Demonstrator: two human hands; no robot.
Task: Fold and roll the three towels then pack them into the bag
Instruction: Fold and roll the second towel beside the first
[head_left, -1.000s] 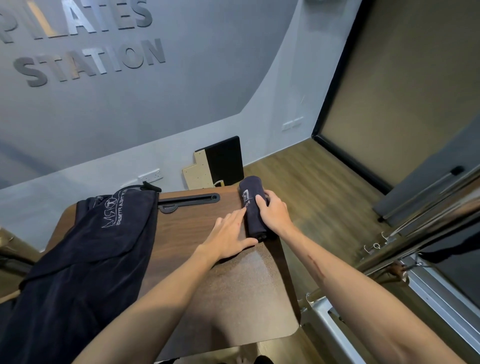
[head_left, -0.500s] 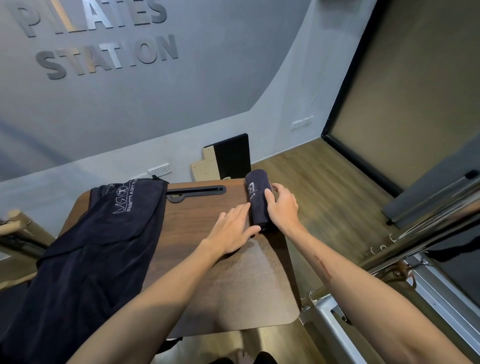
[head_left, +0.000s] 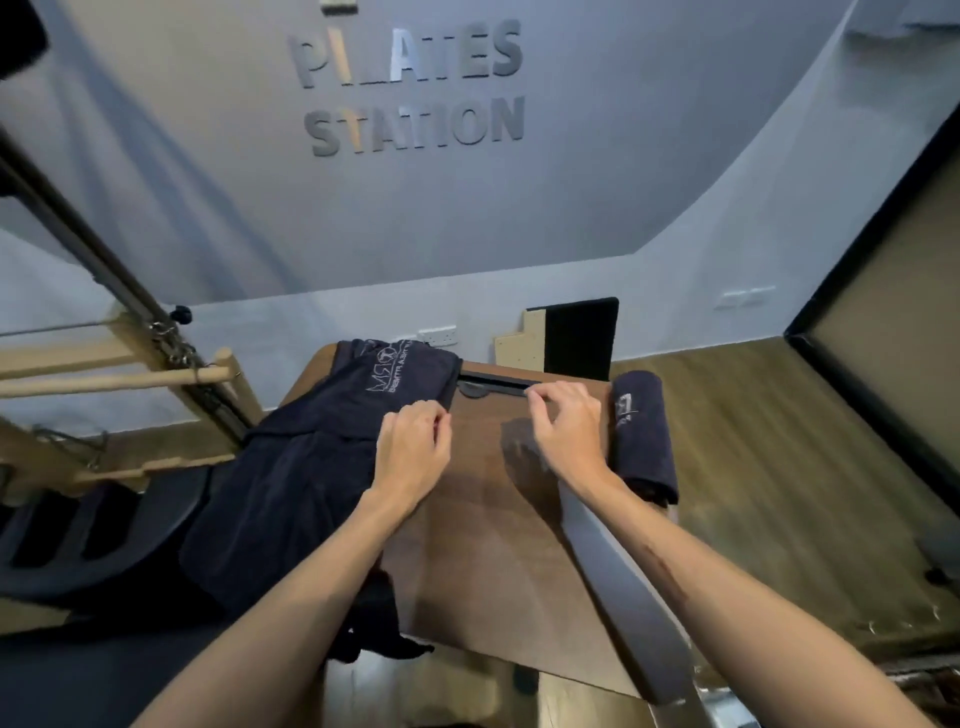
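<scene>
Rolled towel (head_left: 643, 434), dark terry cylinder, wooden table (head_left: 498, 519)

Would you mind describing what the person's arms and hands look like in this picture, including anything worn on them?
Both forearms are bare up to the edge of the picture: no sleeves, gloves, watch or bracelets show. The left hand and the right hand carry no rings that I can make out, though the picture is slightly blurred. The right forearm has a thin dark elongated mark along its upper side, like a scratch.
</scene>
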